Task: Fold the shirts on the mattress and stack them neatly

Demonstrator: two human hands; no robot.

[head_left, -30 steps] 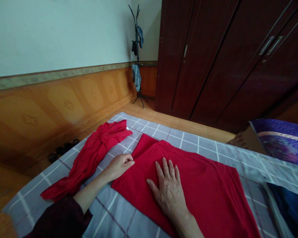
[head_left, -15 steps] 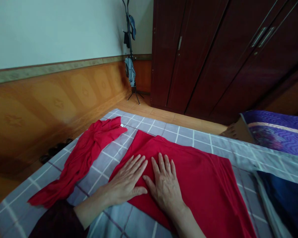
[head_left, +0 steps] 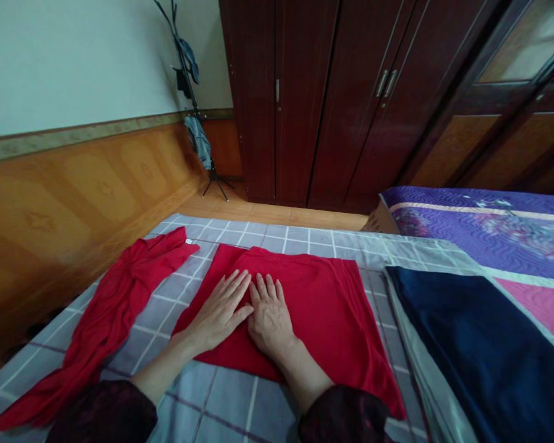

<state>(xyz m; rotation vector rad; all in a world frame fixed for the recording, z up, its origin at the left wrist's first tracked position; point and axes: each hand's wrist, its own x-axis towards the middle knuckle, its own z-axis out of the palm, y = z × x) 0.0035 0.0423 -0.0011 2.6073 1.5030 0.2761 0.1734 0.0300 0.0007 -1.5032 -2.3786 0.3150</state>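
A red garment [head_left: 323,301] lies spread on the grey checked bedspread [head_left: 166,311]. My left hand [head_left: 224,311] rests palm down on its left part, fingers stretched out and pointing up and to the right. Beside it, my right hand [head_left: 270,311] lies flat on the same cloth with its fingers extended. The two hands are close together, the left thumb at the edge of the right hand. A second red garment [head_left: 115,295], long and crumpled, lies to the left, touched by neither hand.
Dark blue folded cloth [head_left: 480,332] lies on the right over a pale one. Beyond are a purple patterned bedcover [head_left: 466,227], a dark red wardrobe [head_left: 295,111] and a coat stand [head_left: 191,92] with items on it. A tiled wall [head_left: 96,191] runs along the left.
The view has swung to the right, showing more of the blue cloth and purple cover. Both hands remain flat on the red garment and are now closer together.
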